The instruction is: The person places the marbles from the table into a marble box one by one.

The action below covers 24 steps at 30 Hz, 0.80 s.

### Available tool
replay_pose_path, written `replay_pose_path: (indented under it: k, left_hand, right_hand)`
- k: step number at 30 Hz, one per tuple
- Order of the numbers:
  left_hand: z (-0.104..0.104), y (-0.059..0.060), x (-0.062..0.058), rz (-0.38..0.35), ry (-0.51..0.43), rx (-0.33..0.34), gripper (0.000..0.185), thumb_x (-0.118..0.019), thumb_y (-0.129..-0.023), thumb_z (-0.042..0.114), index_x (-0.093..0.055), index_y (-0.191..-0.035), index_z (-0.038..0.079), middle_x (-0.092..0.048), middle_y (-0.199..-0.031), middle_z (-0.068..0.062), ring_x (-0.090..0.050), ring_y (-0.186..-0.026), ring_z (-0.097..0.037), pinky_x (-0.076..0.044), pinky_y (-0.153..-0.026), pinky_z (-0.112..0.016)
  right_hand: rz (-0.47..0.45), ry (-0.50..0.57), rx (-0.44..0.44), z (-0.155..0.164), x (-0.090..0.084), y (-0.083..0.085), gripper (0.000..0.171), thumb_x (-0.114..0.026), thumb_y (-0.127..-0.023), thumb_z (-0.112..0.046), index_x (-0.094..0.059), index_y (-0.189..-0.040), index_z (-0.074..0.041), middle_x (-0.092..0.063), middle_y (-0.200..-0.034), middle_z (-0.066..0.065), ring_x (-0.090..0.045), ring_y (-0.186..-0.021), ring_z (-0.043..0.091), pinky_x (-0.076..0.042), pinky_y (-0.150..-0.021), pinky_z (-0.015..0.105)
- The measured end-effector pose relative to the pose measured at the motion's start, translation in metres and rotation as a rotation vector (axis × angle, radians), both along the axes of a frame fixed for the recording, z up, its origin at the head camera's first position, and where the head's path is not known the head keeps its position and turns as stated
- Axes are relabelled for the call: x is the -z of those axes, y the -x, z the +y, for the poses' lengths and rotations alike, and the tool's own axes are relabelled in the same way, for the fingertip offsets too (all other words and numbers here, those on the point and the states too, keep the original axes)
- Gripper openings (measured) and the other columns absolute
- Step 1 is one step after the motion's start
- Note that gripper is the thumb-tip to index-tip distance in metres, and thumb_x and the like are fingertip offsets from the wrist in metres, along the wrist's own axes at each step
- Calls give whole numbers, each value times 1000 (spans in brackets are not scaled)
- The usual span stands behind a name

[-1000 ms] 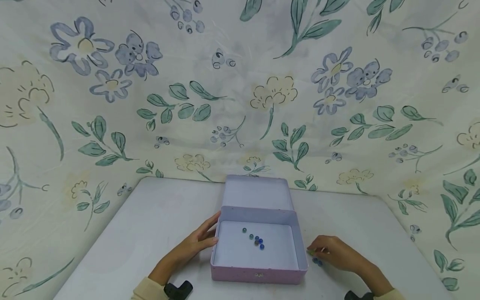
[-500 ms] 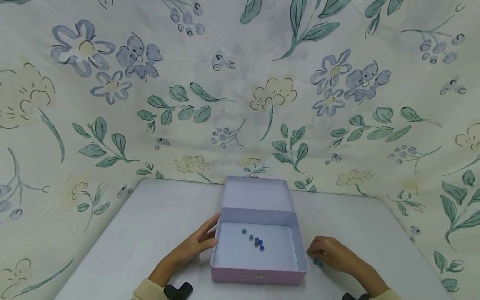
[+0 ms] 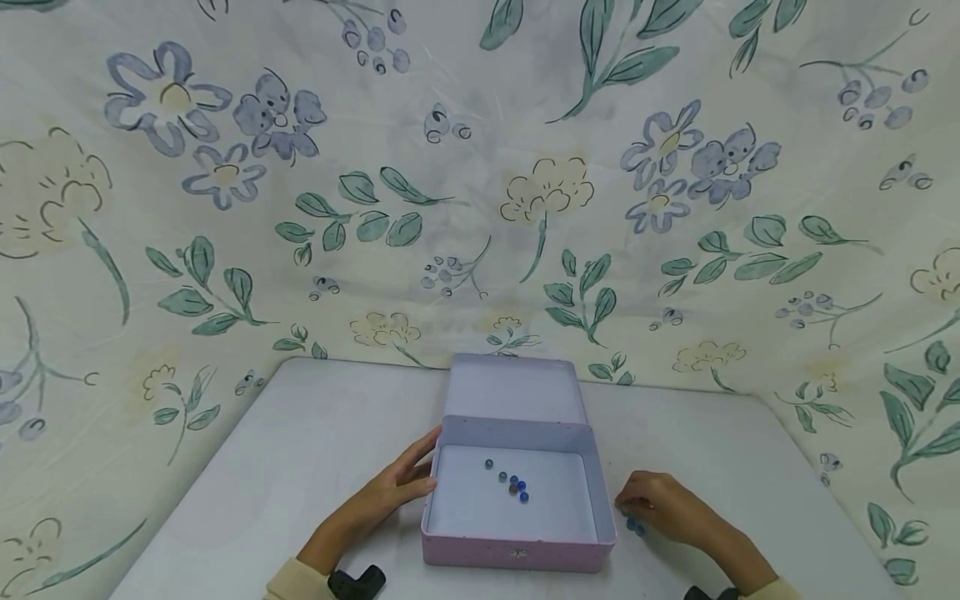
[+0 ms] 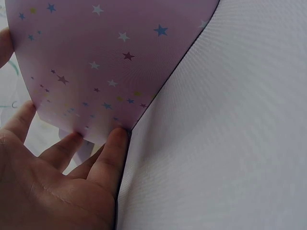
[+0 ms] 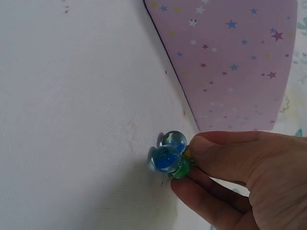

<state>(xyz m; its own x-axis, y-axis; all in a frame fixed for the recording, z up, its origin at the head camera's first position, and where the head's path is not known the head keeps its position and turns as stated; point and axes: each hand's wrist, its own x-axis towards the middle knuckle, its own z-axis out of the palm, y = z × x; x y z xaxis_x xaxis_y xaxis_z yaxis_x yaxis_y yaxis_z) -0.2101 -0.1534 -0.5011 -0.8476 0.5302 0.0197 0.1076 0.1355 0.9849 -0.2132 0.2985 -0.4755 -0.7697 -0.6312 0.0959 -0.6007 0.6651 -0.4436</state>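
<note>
A pink tin box stands with its lid raised at the back. Several marbles, blue, green and brownish, lie on its pale floor. My left hand rests against the box's left side, its fingers spread and fairly straight along the starred wall. To the right of the box, my right hand is low at the table with thumb and fingers around a green marble, partly hidden by them. Two clear-and-blue marbles, one of them this blue marble, touch the group at its fingertips.
The white table reaches to a flower-printed cloth behind and at both sides. The box's right wall rises close beyond the right fingertips. Black straps sit on the wrists.
A yellow-green marble visible at my right fingertips a second ago is now covered by them in the head view. The right hand has shifted very slightly; the left hand stays still.
</note>
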Motion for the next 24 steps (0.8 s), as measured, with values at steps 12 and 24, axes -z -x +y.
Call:
replay_pose_path:
  k: [12, 24]
  left_hand:
    - [0, 1, 1, -6, -3, 0, 72, -50, -104, 20, -9, -162, 31, 0, -169, -16, -13, -148, -57, -21, -112, -75]
    - [1, 0, -2, 13, 22, -10, 72, -50, -103, 20, -9, -162, 26, -1, -169, -18, -14, -147, -59, -23, -112, -75]
  right_hand:
    - [21, -19, 15, 2, -10, 2, 15, -73, -84, 2, -78, -94, -9, -73, -92, -2, -70, -84, 9, -58, -72, 20]
    - [102, 151, -85, 6, -37, 7, 16, -73, -85, 1, -76, -99, -8, -73, -94, 3, -69, -85, 7, -58, -72, 20]
